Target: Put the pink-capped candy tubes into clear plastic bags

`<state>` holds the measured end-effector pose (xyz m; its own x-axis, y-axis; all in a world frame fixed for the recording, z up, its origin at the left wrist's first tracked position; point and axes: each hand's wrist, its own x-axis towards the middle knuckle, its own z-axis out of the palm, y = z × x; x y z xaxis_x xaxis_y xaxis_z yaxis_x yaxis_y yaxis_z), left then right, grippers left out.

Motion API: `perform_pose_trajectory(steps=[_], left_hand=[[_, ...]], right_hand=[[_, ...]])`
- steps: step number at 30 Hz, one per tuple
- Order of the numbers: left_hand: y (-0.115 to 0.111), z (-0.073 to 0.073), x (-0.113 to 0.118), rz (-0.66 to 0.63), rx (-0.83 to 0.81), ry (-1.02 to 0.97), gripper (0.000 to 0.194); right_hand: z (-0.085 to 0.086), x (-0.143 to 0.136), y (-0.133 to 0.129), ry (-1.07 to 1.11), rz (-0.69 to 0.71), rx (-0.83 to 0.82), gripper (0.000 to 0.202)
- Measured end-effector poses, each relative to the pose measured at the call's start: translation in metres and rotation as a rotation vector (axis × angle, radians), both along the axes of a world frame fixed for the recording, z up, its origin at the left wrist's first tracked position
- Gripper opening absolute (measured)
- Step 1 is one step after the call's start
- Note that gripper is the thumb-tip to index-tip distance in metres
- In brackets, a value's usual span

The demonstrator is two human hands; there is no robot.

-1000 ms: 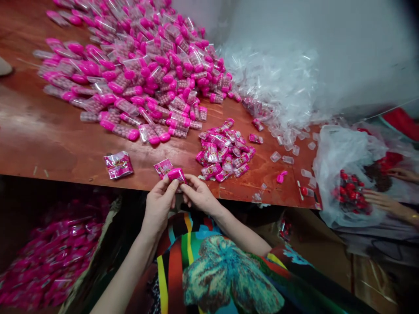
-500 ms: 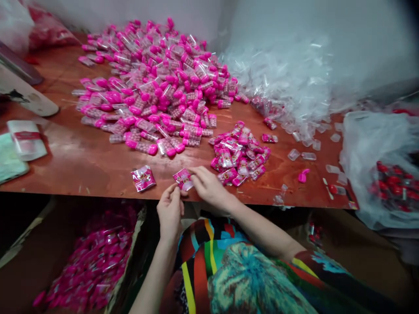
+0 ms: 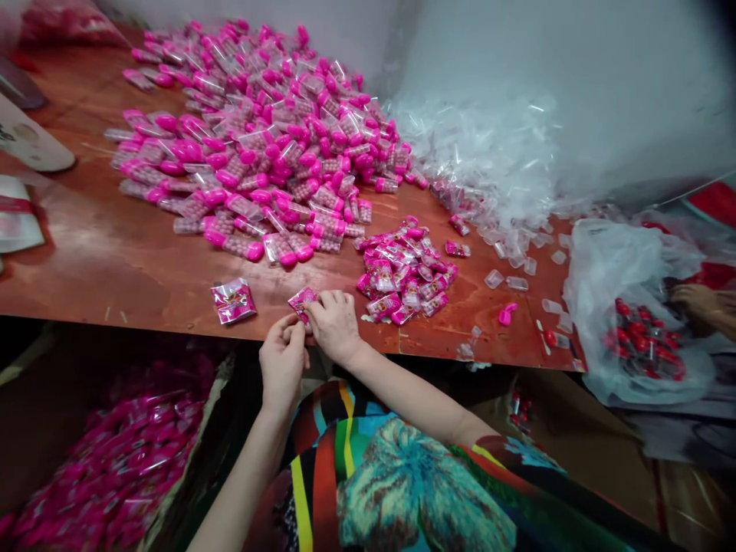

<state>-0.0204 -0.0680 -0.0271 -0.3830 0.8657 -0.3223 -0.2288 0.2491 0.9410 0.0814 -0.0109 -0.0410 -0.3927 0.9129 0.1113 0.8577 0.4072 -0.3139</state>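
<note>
Reference landmark: the small heap of pink-wrapped pieces [image 3: 409, 280] on the wooden table [image 3: 143, 280]. The pink printed wrapper [image 3: 301, 297] lies left of this heap, near the table's front edge, its visible far edge slanting; fingers cover part of it, so its long axis is not readable. Right hand [image 3: 334, 326]: between heap and wrapper, back uppermost, fingers bent, tips at the wrapper's right side; whether they pinch it or merely press is not discernible. Left hand [image 3: 284, 354]: farther left of the heap than the right hand and closer to the wearer, thumb against curled fingers; can't make out anything held. Governing relation, in my judgement: the wrapper sits just forward of the left fingertips and at the right fingertips, making the right hand the nearer. Also left of the heap, beyond the wrapper: a square pink packet [image 3: 233, 300], apart from both hands. Behind and left of the heap: a large mound of pink-capped tubes [image 3: 258, 153]. Right of it: a loose pink cap [image 3: 507, 314].
</note>
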Motion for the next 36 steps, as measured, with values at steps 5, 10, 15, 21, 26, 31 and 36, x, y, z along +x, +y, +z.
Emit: perform_pose_trajectory(steps=[5, 10, 15, 21, 26, 31, 36], left_hand=[[-0.001, -0.001, 0.000, -0.003, 0.022, 0.002, 0.030], [-0.001, -0.001, 0.000, 0.012, 0.028, 0.011, 0.031], [0.000, 0.005, 0.006, -0.002, 0.027, -0.005, 0.037], [0.003, 0.017, 0.013, -0.029, 0.075, -0.087, 0.032], [0.002, 0.021, 0.013, -0.126, 0.049, -0.137, 0.034], [0.001, 0.016, 0.022, -0.063, -0.026, -0.208, 0.034], [0.004, 0.013, 0.023, 0.048, -0.062, -0.150, 0.040]], right_hand=[[0.000, 0.008, 0.002, 0.081, -0.073, -0.009, 0.032], [-0.002, 0.013, 0.003, 0.154, -0.073, 0.010, 0.022], [-0.002, 0.014, -0.006, 0.465, -0.078, 0.025, 0.017], [0.004, 0.024, -0.017, 1.061, -0.032, -0.304, 0.024], [0.001, 0.037, -0.008, 1.281, -0.126, -0.591, 0.039], [-0.004, 0.042, -0.008, 1.199, -0.114, -0.486, 0.037], [-0.002, 0.031, -0.015, 1.131, -0.081, -0.370, 0.025]])
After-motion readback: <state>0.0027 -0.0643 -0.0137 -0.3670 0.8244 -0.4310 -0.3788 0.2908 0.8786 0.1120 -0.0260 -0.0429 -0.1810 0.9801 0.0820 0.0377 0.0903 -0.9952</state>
